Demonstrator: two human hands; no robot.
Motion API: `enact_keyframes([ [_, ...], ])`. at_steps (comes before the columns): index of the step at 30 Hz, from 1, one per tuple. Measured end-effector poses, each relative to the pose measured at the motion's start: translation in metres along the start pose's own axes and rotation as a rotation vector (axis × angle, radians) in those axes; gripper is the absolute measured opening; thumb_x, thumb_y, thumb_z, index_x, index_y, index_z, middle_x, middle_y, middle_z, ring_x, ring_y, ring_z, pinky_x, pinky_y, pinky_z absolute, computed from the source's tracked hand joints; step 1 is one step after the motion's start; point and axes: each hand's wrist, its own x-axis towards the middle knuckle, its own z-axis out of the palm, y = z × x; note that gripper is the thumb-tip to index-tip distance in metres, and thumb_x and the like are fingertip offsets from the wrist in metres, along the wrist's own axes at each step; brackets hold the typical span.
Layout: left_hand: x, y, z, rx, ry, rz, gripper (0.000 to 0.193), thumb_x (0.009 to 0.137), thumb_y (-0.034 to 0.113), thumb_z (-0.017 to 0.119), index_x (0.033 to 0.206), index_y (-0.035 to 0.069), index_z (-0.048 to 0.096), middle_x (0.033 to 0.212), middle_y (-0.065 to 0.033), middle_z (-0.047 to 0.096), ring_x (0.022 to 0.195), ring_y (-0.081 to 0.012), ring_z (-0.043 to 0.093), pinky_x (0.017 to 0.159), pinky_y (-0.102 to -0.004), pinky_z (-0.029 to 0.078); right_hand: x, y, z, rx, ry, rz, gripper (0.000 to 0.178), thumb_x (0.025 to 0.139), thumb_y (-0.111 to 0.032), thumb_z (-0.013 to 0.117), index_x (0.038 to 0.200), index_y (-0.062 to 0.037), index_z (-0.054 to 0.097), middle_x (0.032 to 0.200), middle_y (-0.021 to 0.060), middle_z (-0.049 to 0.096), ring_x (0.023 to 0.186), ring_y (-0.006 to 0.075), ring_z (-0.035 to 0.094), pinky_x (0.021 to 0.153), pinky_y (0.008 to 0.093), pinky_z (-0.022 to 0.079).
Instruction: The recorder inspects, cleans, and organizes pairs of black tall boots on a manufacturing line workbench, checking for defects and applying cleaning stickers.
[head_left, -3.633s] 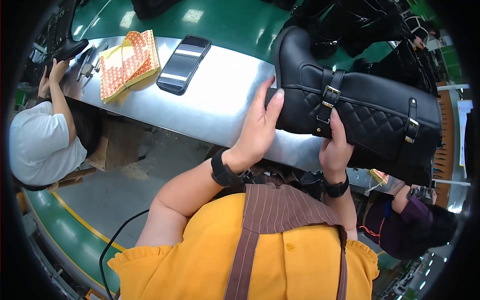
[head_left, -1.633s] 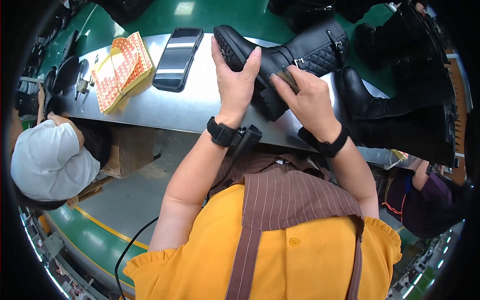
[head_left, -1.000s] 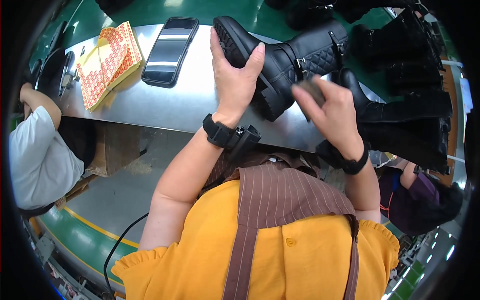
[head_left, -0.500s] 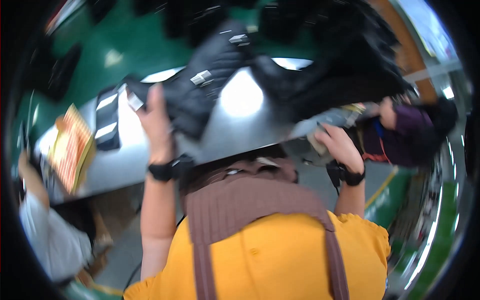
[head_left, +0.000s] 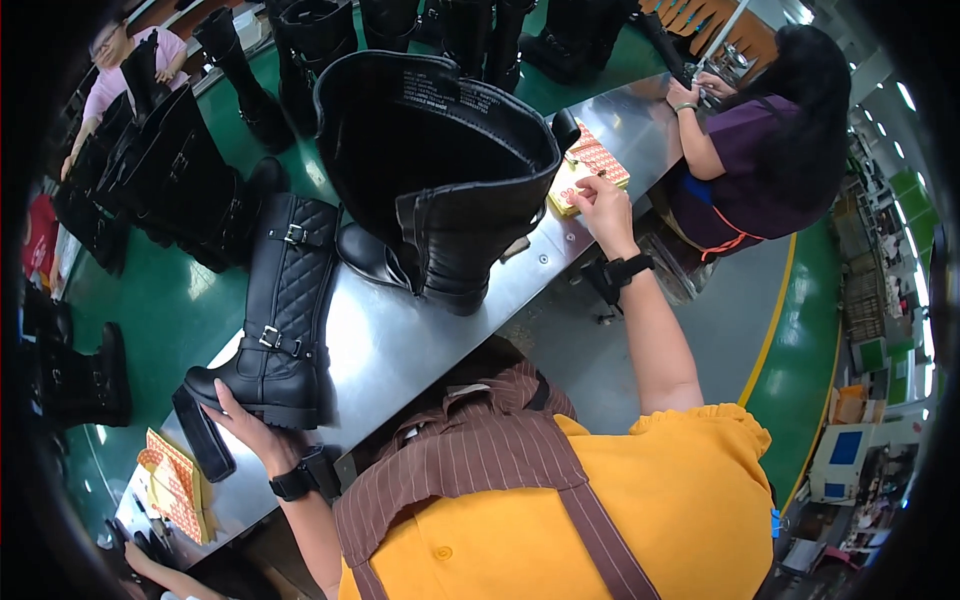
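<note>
A black quilted boot (head_left: 285,300) with two silver buckles lies along the metal table, its toe toward the near left. My left hand (head_left: 250,435) is at that toe, fingers stretched out beside the sole and apparently touching it. Next to the hand lies a dark flat rectangular object (head_left: 203,435). In the middle, another black boot (head_left: 450,200) stands upright with its wide shaft opening toward me. To its right, my right hand (head_left: 603,212) is closed in a pinch at the edge of a yellow stack of red-patterned paper (head_left: 598,160). What the fingertips hold is too small to make out.
A second red-patterned paper stack (head_left: 175,480) lies at the table's near left end, beside another person's arm (head_left: 160,570). A person in purple (head_left: 750,150) works at the far right of the metal table (head_left: 390,350). Several black boots (head_left: 170,180) stand beyond the table.
The view has turned and steadied from a blur. My left hand has gone to the lying boot's toe. My right hand has moved from the table's near edge to the yellow paper stack.
</note>
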Motion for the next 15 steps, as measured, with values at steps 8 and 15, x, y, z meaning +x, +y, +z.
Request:
enact_keyframes([
  [8, 0.005, -0.005, -0.005, 0.029, -0.007, 0.011, 0.059, 0.097, 0.031, 0.057, 0.142, 0.003, 0.032, 0.130, -0.0170, 0.051, 0.110, -0.0267, 0.060, 0.095, -0.0397, 0.052, 0.012, 0.012, 0.007, -0.035, -0.124, 0.008, 0.013, 0.081, -0.009, 0.073, 0.090, -0.0006, 0.070, 0.080, 0.0149, 0.070, 0.077, 0.0295, 0.068, 0.073, 0.0378, 0.053],
  [15, 0.003, -0.002, -0.002, 0.052, -0.013, 0.009, 0.062, 0.096, 0.032, 0.058, 0.142, 0.003, 0.030, 0.131, -0.0185, 0.050, 0.113, -0.0273, 0.058, 0.097, -0.0407, 0.050, 0.030, 0.036, 0.014, 0.103, -0.301, 0.084, 0.023, 0.083, -0.011, 0.071, 0.096, 0.0042, 0.061, 0.089, 0.0200, 0.069, 0.084, 0.0301, 0.068, 0.076, 0.0375, 0.052],
])
